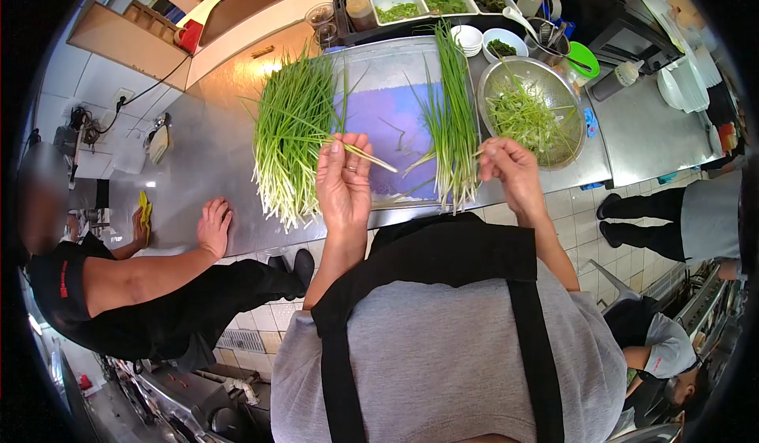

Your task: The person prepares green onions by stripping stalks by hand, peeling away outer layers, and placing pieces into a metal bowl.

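My left hand (345,186) pinches a thin spring onion (373,159) between thumb and fingers, its pale root end pointing right. Just left of it, a big heap of spring onions (294,119) lies with white ends toward me. My right hand (512,172) is closed at the fingertips; a small pale bit may be in them, too small to name. It is held between a narrower pile of spring onions (452,119) and a steel colander (575,146) with pale green trimmings (526,119). Loose green scraps lie on the blue-violet board (383,111) between the piles.
Several trays of chopped greens (445,1) line the back. Small white bowls (467,38), a ladle (518,22) and squeeze bottles (530,1) stand behind the colander. On the left, a co-worker's hand (213,225) rests on the steel counter (198,158), another hand on a yellow cloth (145,213).
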`<move>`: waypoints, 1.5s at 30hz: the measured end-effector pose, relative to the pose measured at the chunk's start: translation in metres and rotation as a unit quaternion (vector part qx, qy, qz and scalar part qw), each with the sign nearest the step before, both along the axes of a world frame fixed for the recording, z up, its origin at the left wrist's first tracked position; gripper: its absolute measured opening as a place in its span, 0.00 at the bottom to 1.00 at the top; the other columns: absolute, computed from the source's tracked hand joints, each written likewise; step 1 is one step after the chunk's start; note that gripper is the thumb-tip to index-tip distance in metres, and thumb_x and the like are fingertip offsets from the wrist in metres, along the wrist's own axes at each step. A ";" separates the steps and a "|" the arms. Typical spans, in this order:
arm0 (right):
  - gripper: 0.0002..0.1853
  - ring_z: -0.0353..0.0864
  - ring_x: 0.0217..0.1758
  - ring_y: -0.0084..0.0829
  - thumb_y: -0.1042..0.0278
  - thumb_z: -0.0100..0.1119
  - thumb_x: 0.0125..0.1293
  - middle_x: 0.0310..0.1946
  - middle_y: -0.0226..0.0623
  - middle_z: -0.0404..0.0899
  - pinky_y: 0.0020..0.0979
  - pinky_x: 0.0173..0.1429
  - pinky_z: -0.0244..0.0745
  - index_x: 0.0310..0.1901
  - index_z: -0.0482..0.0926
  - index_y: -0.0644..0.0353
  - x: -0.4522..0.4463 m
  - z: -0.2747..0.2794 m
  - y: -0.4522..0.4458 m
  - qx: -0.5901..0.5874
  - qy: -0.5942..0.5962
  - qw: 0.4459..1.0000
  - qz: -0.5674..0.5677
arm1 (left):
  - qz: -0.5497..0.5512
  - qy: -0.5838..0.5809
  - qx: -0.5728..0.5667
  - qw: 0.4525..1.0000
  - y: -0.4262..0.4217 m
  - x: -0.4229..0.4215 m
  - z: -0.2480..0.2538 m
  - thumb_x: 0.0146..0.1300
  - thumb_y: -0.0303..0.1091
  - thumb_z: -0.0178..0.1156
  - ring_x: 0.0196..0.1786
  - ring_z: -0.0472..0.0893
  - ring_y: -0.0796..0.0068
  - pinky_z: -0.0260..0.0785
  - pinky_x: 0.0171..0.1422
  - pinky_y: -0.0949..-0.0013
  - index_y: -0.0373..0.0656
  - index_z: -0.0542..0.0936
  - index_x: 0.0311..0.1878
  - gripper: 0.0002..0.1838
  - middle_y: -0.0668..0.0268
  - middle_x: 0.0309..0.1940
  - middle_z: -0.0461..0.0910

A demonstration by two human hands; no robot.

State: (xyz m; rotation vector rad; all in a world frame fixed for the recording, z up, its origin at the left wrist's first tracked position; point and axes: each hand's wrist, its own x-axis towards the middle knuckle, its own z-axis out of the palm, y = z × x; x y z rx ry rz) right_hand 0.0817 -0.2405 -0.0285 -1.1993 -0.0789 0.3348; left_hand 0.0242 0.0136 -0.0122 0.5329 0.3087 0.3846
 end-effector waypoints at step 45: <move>0.03 0.75 0.25 0.30 0.74 0.60 0.57 0.27 0.38 0.79 0.28 0.33 0.72 0.33 0.80 0.64 0.048 0.032 -0.139 -0.482 -0.252 0.761 -0.353 | -0.334 0.131 0.346 0.867 -0.072 0.011 -0.027 0.62 0.30 0.59 0.26 0.75 0.83 0.65 0.28 0.80 0.36 0.79 0.38 0.07 0.68 0.27 0.79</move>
